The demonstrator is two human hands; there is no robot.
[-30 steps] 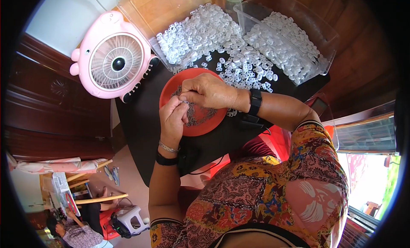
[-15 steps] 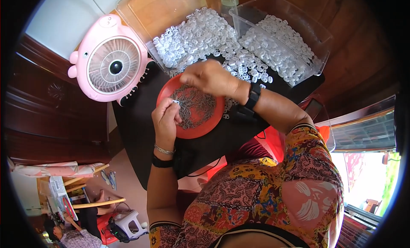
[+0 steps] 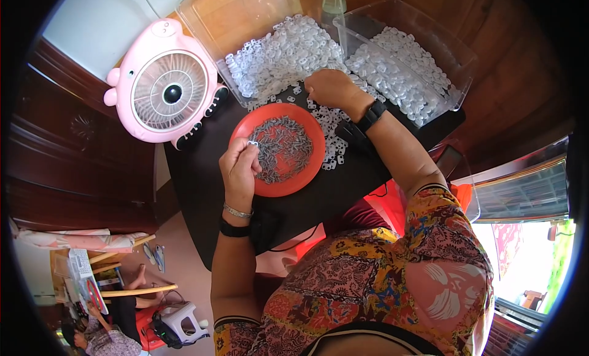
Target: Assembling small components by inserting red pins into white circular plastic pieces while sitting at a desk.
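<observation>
My left hand (image 3: 239, 163) is closed in a pinch at the left rim of a round red-orange plate (image 3: 317, 149). Between its thumb and forefinger is a small white plastic piece with holes (image 3: 253, 143). Many small grey screws (image 3: 283, 138) lie spread over the plate. Beyond the plate, my right hand (image 3: 334, 89) hovers at the edge of the heaped white pieces (image 3: 288, 52), its fingers curled closed. What those fingers hold, if anything, is hidden beneath them. Loose white pieces (image 3: 334, 156) lie scattered on the dark table to the plate's right.
Two clear plastic bins, one on the left (image 3: 242, 98) and one on the right (image 3: 466, 68), hold white pieces at the table's back. A pink pig-shaped fan (image 3: 173, 93) stands left on the black table (image 3: 199, 190). Another person (image 3: 107, 337) sits at the lower left.
My right hand has moved from above the plate, away and to the right, over the white pieces. My left hand keeps its pinch on the white piece almost in place.
</observation>
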